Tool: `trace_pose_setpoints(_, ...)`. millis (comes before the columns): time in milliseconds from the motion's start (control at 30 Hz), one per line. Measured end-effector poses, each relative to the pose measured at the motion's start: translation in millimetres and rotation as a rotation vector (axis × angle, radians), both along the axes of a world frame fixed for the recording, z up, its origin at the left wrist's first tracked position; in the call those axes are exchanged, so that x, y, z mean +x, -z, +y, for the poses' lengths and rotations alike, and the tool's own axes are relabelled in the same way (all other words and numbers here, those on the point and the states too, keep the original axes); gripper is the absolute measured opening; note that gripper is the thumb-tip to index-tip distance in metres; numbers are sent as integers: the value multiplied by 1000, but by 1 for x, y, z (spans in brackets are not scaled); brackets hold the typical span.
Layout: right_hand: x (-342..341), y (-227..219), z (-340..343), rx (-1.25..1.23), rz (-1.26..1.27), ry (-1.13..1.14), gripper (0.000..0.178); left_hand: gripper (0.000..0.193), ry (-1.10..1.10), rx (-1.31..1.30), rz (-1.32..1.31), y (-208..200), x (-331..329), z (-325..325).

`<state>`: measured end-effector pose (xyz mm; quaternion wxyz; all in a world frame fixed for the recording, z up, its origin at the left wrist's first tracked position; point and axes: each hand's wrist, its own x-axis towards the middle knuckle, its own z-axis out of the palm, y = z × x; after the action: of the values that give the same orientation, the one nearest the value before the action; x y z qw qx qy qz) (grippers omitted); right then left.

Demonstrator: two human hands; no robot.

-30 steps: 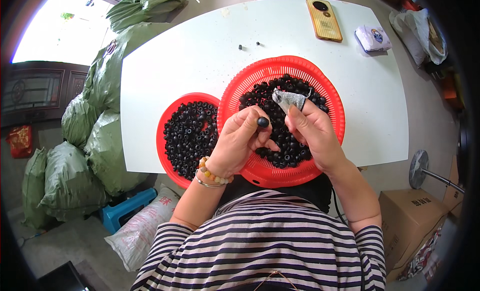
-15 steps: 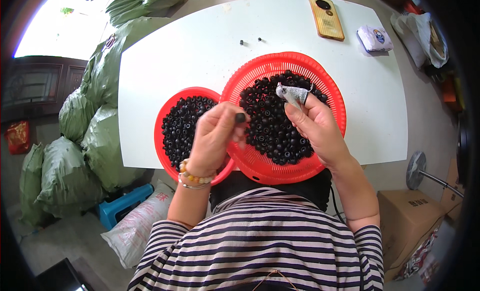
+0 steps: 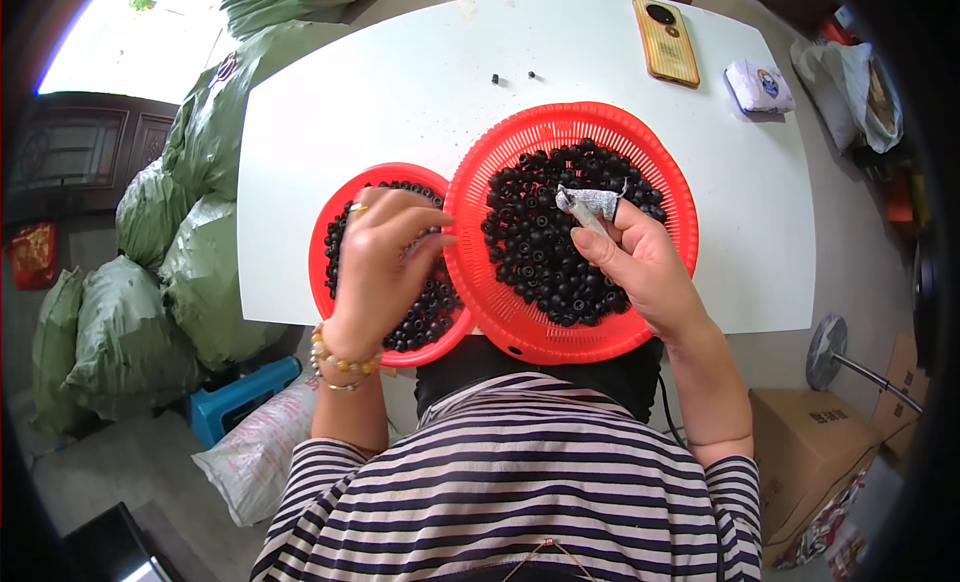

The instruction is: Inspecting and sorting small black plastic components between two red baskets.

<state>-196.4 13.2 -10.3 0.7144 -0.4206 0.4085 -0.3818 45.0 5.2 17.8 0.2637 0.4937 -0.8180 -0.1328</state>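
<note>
My left hand (image 3: 370,262) is over the smaller red basin (image 3: 318,247) on the left, its thumb and fingertips apart and nothing visible between them. Small hollow black plastic parts (image 3: 432,307) fill that basin, partly hidden under the hand. My right hand (image 3: 655,282) is closed on a small pale-handled tool (image 3: 588,219), whose tip I cannot make out clearly. Grey cloth (image 3: 602,202) wraps its index finger. Beneath this hand, a larger red slotted basket (image 3: 682,222) holds a heap of similar black parts (image 3: 545,247).
The white table (image 3: 300,112) carries two tiny black pieces (image 3: 495,80) at the back, a gold phone (image 3: 667,44) and a tissue pack (image 3: 758,88) at far right. Green sacks (image 3: 135,327) stand on the left; a cardboard box (image 3: 810,452) sits at lower right.
My left hand has moved left from the basket's edge to over the smaller basin. The black part it held is no longer seen in its fingers. The right hand keeps its tool, barely moved.
</note>
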Motion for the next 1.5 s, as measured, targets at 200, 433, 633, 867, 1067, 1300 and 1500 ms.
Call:
trace_pose_setpoints(200,-4,-5,3,17,-28,29,30,17,137,51,-538,16,-41,-18)
trace_pose_setpoints(433,-12,-5,5,56,-33,38,28,8,163,56,-641,24,-51,-23)
trace_pose_setpoints(633,-13,-5,4,69,-53,39,29,7,213,-12,-497,17,-47,-23)
trace_pose_setpoints(867,-12,-6,9,11,-128,70,37,19,48,661,906,5,-48,-5)
trace_pose_setpoints(1067,2,-7,18,-161,-114,13,34,22,9,1063,1468,15,-61,8)
trace_pose_setpoints(1300,4,-16,24,-177,-66,-21,28,17,120,1068,1543,26,-62,10)
trace_pose_setpoints(1500,7,-15,24,-242,-77,19,26,17,96,1038,1544,26,-67,10)
